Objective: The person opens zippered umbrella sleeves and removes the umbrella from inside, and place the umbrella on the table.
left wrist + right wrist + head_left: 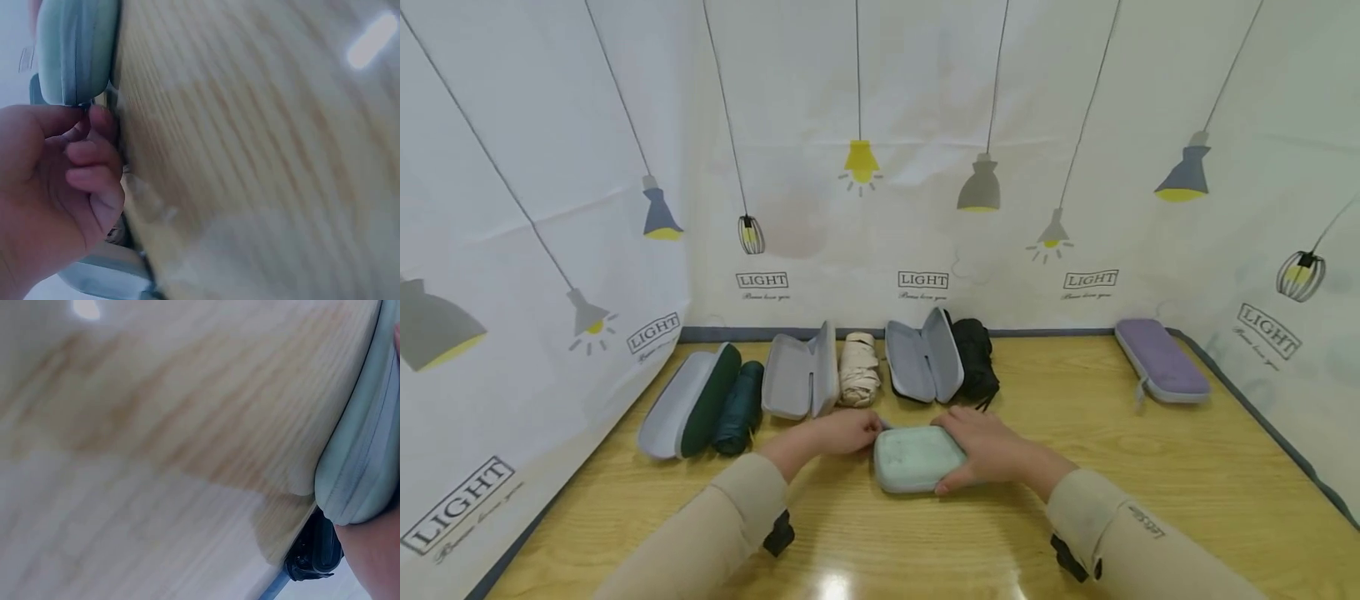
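Note:
A mint green zip case [913, 462] lies closed on the wooden table in front of the person. The right hand [992, 446] grips its right end, fingers over the far side and thumb at the near edge. At its left end, the left hand [846, 432] pinches the zipper pull between thumb and forefinger, the other fingers curled. In the left wrist view the fingertips cover most of the pull, just below the end of the case [75, 50]. The right wrist view shows the zipper band along the case's side [362, 450]; little of the right hand appears there.
Behind the hands stand open cases: dark green [707, 404], grey [790, 375] and another grey-lined one [921, 358]. Beside them lie rolled bundles like folded umbrellas: teal [740, 408], beige [859, 369], black [974, 358]. A purple zip case [1165, 362] lies far right.

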`<control>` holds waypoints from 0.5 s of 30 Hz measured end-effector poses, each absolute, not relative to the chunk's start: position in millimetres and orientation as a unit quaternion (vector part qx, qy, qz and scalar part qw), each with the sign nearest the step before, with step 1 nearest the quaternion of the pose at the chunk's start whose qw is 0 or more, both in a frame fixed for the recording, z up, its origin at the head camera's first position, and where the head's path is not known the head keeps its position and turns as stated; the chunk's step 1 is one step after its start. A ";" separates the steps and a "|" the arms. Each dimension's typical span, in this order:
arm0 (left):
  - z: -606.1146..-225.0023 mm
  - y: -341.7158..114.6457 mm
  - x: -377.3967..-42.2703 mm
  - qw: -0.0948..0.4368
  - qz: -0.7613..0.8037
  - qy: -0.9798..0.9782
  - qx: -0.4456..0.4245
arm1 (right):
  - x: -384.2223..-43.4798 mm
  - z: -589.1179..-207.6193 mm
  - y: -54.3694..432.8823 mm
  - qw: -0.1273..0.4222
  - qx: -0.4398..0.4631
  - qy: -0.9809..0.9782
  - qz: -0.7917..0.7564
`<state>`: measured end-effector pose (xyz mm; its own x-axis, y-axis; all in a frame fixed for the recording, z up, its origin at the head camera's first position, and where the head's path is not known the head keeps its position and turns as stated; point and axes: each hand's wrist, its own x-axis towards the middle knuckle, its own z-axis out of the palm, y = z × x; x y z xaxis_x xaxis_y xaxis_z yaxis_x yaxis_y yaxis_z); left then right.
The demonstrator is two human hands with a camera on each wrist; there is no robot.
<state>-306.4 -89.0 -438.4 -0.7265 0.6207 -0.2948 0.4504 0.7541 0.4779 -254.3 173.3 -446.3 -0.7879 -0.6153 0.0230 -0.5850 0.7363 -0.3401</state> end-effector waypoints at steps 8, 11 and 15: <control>-428.0 -92.9 -290.3 0.111 -0.040 0.921 0.372 | -252.2 -441.5 170.1 0.053 -0.321 0.932 -0.161; -429.7 -96.0 -287.0 0.092 -0.061 0.918 0.380 | -252.5 -443.0 169.8 0.054 -0.320 0.932 -0.159; -429.8 -99.4 -280.4 0.068 -0.074 0.919 0.382 | -254.8 -446.0 170.5 0.054 -0.315 0.935 -0.156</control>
